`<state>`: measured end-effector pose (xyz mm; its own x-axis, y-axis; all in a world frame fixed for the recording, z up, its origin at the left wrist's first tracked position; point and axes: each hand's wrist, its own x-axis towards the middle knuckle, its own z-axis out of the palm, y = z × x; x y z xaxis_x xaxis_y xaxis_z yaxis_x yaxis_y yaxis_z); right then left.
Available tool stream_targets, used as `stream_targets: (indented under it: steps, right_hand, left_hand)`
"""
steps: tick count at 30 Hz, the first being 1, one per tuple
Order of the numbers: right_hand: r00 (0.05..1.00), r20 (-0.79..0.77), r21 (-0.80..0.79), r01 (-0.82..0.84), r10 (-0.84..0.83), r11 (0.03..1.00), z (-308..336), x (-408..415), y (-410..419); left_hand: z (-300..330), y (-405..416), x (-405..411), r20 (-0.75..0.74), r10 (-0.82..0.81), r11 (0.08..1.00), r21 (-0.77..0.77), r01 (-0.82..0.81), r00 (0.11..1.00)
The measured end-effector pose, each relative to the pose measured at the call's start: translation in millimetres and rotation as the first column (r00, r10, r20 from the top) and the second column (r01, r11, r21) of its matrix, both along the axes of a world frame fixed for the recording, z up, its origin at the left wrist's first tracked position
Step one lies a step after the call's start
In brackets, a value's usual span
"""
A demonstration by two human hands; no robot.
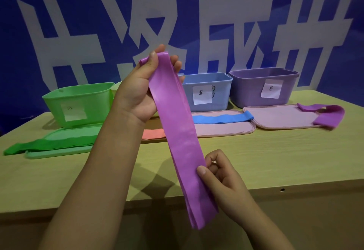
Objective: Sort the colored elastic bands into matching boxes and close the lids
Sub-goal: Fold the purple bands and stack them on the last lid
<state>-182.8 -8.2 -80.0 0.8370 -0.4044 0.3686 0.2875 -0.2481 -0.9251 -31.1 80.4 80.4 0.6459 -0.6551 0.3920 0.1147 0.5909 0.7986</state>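
Blue wall with big white characters backs the worktop (256,157). Left hand (137,92) fingers curl round the top of a long, glossy purple band (177,131), folded flat and held above the worktop; right hand (222,182) pinches its lower edge. Beyond stand open green box (78,102), blue box (206,92) and purple box (264,86).

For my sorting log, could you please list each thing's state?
Held purple band: gripped by left hand, pinched by right hand.
Green box: open.
Blue box: open.
Purple box: open.
Blue band: on a lid.
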Motion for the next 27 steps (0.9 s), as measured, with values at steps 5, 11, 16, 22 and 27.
stream_targets:
  steps: [5,11,16,22,27]
  right_hand:
    - [0.996,0.064,-0.033,-0.065,0.067,0.997,3.5,-2.8,1.7]
    - [0.955,-0.13,-0.199,-0.288,0.266,0.937,1.6,-7.8,-1.9]
    - [0.929,-0.163,-0.115,-0.353,0.332,0.929,-8.8,-9.4,-4.0]
    - [0.923,-0.156,-0.072,-0.364,0.35,0.928,-17.2,-13.8,-9.1]
    - [0.926,-0.145,-0.075,-0.36,0.347,0.93,-32.2,-16.6,-11.4]
  left_hand:
    - [-1.7,-0.8,3.6,0.057,0.096,0.992,0.074,-0.1,0.994]
    - [3.2,0.2,11.9,-0.034,0.047,0.998,0.047,-0.045,0.998]
    - [2.7,3.0,13.6,-0.086,-0.012,1.0,0.028,0.014,0.996]
    - [1.0,5.4,13.2,-0.119,-0.001,1.0,0.012,0.002,0.993]
    - [-3.4,1.1,9.8,-0.132,0.014,1.0,0.011,-0.013,0.991]
